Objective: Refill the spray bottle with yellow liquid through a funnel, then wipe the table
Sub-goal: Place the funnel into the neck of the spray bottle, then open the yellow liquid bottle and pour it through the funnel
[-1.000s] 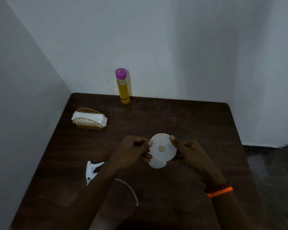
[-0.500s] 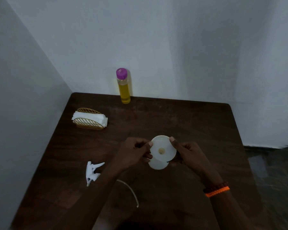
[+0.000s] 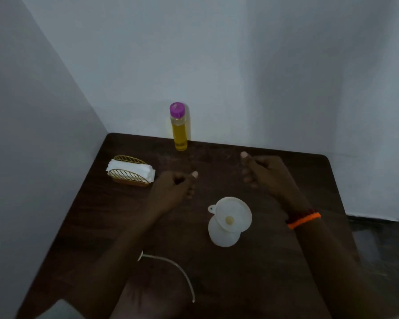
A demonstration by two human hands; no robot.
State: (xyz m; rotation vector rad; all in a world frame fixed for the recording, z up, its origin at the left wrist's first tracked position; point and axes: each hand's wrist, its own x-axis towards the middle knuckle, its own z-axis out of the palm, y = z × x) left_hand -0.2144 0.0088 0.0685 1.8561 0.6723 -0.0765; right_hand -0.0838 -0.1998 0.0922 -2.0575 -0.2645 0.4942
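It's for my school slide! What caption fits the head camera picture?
Both hands, left and right, hover empty beyond the funnel sitting in the spray bottle.

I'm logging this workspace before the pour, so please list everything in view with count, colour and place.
funnel: 1, translucent white, seated in the spray bottle's mouth, centre of table
spray bottle: 1, translucent white, upright under the funnel
refill bottle: 1, yellow liquid, purple cap, back edge against the wall
napkin holder: 1, gold wire, white napkins, back left
dip tube: 1, white, curved, near left; sprayer head hidden by the forearm
table: 1, dark brown wood
wristband: 1, orange, right wrist
left hand: 1, loosely curled, empty, left of funnel
right hand: 1, loosely curled, empty, behind funnel
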